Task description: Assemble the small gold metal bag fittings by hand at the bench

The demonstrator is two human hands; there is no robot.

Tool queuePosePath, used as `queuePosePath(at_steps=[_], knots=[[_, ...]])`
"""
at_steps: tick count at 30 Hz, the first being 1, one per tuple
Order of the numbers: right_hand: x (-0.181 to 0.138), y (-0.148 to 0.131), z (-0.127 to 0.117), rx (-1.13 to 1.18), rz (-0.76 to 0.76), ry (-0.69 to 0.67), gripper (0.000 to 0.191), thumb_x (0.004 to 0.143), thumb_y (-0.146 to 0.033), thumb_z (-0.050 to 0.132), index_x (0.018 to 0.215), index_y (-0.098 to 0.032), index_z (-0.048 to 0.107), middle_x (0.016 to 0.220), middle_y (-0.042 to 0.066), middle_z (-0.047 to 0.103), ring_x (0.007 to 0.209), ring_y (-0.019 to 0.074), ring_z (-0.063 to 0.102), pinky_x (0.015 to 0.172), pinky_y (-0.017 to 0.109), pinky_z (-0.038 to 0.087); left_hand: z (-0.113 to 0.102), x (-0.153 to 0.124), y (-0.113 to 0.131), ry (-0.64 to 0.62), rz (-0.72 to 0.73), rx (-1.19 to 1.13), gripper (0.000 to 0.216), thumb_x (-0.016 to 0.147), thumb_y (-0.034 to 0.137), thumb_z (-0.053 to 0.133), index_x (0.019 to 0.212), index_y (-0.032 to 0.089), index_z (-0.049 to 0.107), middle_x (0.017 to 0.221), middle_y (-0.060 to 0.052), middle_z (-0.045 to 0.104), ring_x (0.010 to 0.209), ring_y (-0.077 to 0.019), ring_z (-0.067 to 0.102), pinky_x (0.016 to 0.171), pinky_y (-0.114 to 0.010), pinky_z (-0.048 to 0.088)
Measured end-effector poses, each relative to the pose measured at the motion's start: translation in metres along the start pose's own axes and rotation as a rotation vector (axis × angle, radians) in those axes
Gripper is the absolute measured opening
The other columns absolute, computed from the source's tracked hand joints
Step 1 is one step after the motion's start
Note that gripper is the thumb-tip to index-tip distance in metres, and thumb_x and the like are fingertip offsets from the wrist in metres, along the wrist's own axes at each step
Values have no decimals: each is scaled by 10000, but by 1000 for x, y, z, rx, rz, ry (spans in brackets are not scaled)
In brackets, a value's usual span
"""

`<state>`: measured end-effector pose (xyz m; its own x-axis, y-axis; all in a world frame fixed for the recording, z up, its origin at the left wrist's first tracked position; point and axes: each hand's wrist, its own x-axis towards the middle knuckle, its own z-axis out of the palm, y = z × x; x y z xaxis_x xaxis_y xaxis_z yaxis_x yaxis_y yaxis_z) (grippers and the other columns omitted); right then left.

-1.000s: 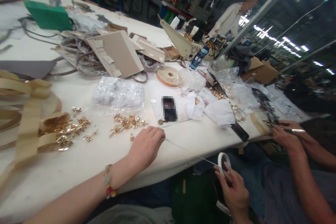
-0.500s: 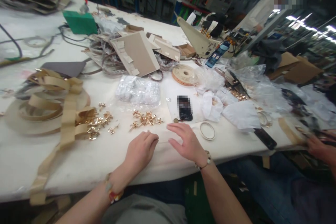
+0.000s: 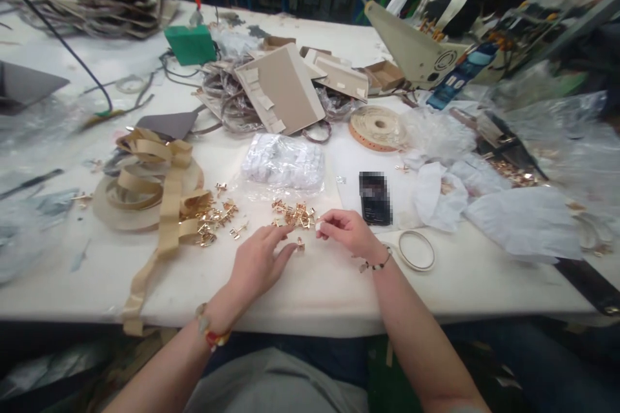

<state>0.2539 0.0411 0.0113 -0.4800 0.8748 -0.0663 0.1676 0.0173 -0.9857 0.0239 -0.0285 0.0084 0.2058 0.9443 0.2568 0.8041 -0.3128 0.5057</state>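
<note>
A white table point(image 3: 310, 284) carries gold clips point(image 3: 293, 214), tan strap coils point(image 3: 155, 174), a tape ring point(image 3: 416, 250), a phone point(image 3: 374, 198) and cardboard pieces point(image 3: 285, 87).

Both forearms bare, no sleeves in view. Left hand point(image 3: 256, 264): beaded bracelet point(image 3: 210, 332) at the wrist, large pale, red and yellow beads. Right hand point(image 3: 351, 232): thin bracelet point(image 3: 372, 265) of small dark and light beads. Grey garment point(image 3: 271, 387) over the lap.
</note>
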Motion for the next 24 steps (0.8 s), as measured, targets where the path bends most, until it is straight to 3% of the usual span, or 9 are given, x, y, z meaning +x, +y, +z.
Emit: queuePosePath(at_steps=[3, 7, 9, 12, 15, 17, 20, 24], knots=[[-1, 0, -1, 97, -23, 30, 246, 870, -399, 703, 876, -154, 703, 734, 43, 719, 651, 134, 631, 628, 251, 512, 13, -6, 4, -102, 94, 60, 164, 952, 297, 603, 1095, 223, 637, 931, -42, 701, 881, -216, 655, 748, -320, 515], [-3, 0, 0, 89, -22, 21, 265, 890, -413, 680, 912, -151, 718, 704, 38, 711, 597, 123, 599, 580, 241, 496, 21, -11, 8, -140, 72, 30, 82, 972, 229, 550, 979, 217, 631, 846, -25, 689, 799, -208, 634, 713, -326, 503], [-4, 0, 2, 30, -19, 7, 260, 904, -400, 659, 922, -150, 731, 696, 37, 714, 593, 123, 599, 577, 238, 491, 15, -13, 9, -129, 85, -26, 103, 955, 192, 554, 1034, 213, 617, 904, -36, 698, 853, -220, 631, 764, -347, 517], [-5, -1, 6, -135, -50, -20, 219, 917, -339, 635, 896, -153, 749, 688, 34, 720, 595, 124, 605, 584, 232, 473, 2, -11, 11, -85, 106, -166, 368, 913, 176, 589, 1275, 201, 528, 1128, -76, 682, 1000, -228, 616, 877, -372, 528], [-4, -1, 12, -284, -106, -62, 198, 918, -303, 628, 887, -157, 758, 699, 33, 729, 607, 129, 619, 595, 229, 456, -4, -2, 14, -27, 127, -216, 540, 912, 304, 649, 1398, 196, 440, 1201, -94, 668, 1004, -225, 619, 888, -373, 530], [-3, 1, 14, -329, -142, -75, 191, 912, -289, 630, 884, -152, 760, 723, 40, 736, 627, 137, 631, 601, 228, 454, -1, 8, 14, -2, 188, -155, 469, 918, 370, 656, 1332, 204, 513, 1129, -85, 697, 949, -230, 634, 841, -372, 528], [-3, 2, 15, -340, -175, -58, 169, 896, -226, 613, 879, -145, 760, 727, 38, 735, 627, 136, 626, 590, 219, 439, 7, 24, 9, 37, 282, -96, 173, 967, 293, 583, 1112, 219, 640, 933, -47, 718, 839, -209, 640, 748, -331, 508], [-4, 0, 14, -324, -188, -24, 172, 883, -170, 590, 842, -145, 755, 696, 19, 726, 583, 112, 597, 568, 200, 419, 12, 37, -1, 59, 397, -97, 123, 969, 196, 559, 1033, 206, 663, 857, -32, 713, 798, -192, 634, 720, -307, 495]])
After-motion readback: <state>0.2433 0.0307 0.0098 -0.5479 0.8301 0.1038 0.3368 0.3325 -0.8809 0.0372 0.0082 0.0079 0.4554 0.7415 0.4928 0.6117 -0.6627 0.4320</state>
